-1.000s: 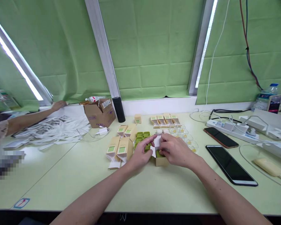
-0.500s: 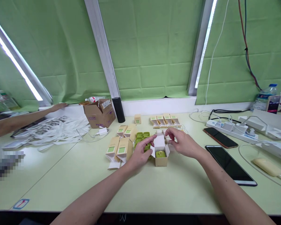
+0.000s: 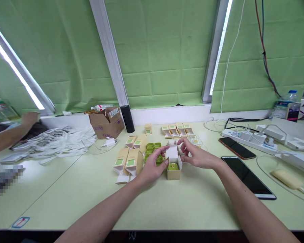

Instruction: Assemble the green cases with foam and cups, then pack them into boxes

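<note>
Centrally, an open small box (image 3: 174,173) holding a green item (image 3: 173,166) stands on a pale table (image 3: 152,209) between two bare hands, left hand (image 3: 152,167) at its flap, right hand (image 3: 194,154) beside it, fingers of both parted.

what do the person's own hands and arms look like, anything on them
Both the left hand and the right hand are bare, without gloves. No watch or bracelet shows on either wrist, and I can make out no rings. No sleeve shows on the visible parts of the forearms, nor any cable or strap.
</note>
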{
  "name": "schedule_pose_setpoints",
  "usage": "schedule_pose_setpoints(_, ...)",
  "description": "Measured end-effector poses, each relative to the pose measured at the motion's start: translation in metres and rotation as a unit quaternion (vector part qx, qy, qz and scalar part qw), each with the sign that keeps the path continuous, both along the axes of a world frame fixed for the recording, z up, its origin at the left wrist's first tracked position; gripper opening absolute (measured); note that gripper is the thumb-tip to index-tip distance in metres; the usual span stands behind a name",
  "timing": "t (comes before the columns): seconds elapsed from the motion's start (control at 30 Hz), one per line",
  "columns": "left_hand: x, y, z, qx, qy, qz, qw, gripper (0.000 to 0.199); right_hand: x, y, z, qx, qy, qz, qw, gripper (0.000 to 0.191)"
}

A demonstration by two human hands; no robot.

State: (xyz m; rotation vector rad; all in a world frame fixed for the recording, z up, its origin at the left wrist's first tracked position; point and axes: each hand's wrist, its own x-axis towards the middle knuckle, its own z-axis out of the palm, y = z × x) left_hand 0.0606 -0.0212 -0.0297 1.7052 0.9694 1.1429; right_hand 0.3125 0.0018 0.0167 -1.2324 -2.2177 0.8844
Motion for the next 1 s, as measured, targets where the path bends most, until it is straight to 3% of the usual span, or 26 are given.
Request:
schedule_pose_setpoints(0.4, 0.007, -0.002, 0.0, 0.037, 0.033, 0.012, 0.999, 0.043, -0.005, -0.001, -0.005, 0.016, -0.012, -0.002, 1.0, 0.041)
schedule_pose_setpoints(1.0, 0.007, -0.003, 0.002, 0.086, 0.076, 0.041, 0.993, 0.041, -0.025, -0.012, -0.005, 0.063, -0.061, -0.009, 0.996, 0.032)
